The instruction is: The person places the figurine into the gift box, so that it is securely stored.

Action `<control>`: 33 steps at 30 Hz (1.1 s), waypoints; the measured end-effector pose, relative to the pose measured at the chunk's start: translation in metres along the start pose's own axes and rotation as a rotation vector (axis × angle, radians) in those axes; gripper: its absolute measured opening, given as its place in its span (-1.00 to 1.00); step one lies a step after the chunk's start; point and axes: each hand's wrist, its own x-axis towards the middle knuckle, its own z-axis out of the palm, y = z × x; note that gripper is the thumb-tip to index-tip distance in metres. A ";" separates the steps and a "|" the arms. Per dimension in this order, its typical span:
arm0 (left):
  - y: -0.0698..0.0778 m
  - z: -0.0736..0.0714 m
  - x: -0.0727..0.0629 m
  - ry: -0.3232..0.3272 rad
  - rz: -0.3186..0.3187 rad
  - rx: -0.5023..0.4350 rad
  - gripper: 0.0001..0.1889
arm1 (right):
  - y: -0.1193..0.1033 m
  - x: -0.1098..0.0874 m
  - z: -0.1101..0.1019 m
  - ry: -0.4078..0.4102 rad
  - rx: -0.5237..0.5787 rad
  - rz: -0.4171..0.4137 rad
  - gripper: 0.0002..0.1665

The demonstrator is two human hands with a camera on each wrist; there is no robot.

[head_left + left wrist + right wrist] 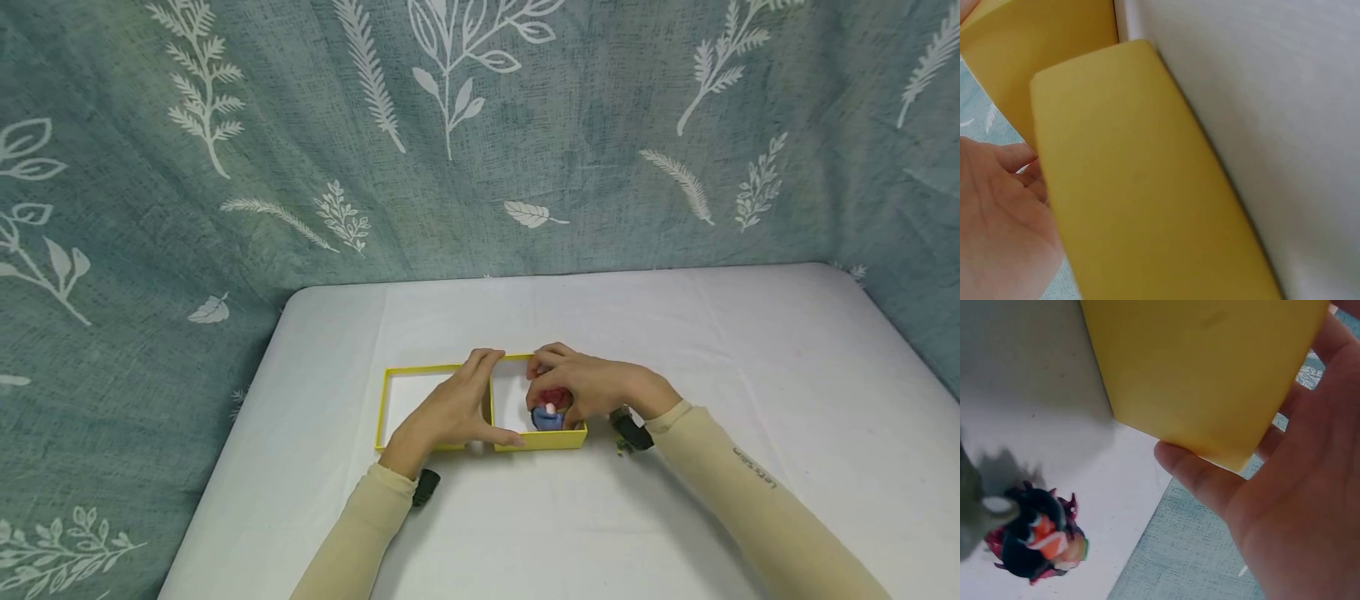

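Note:
Two shallow yellow boxes with white insides stand side by side in the head view. My left hand [453, 408] grips the right-hand box [540, 442] by its left part, fingers over the far rim and thumb along the near wall. Over that box's right half bends my right hand [588, 383], its thumb touching the near right corner [1179, 447] in the right wrist view. Its fingers reach over the rim, beside a red figurine [553, 398] and a blue figurine [547, 418] inside, partly covering the red one. Yellow wall [1141, 175] fills the left wrist view.
The left-hand box [381, 408] sits behind my left wrist. On the white table [712, 333] under my right wrist stands a small dark figurine [1041, 537] with orange and pink parts; a blurred grey-green thing [972, 512] is beside it. A patterned curtain [465, 200] hangs behind.

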 end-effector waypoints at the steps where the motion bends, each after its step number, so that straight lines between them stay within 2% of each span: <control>1: 0.000 0.000 0.000 0.002 0.002 0.001 0.31 | 0.000 0.000 0.000 -0.008 -0.004 0.004 -0.48; 13: 0.001 -0.001 0.001 0.004 0.005 0.009 0.32 | 0.001 0.007 -0.004 -0.075 -0.048 -0.009 -0.46; 25: 0.001 -0.001 0.000 0.018 0.007 0.013 0.32 | -0.001 0.011 -0.008 -0.158 -0.016 0.053 -0.48; 33: 0.001 0.000 0.000 0.013 -0.006 0.009 0.32 | 0.003 0.012 -0.008 -0.197 -0.005 0.058 -0.45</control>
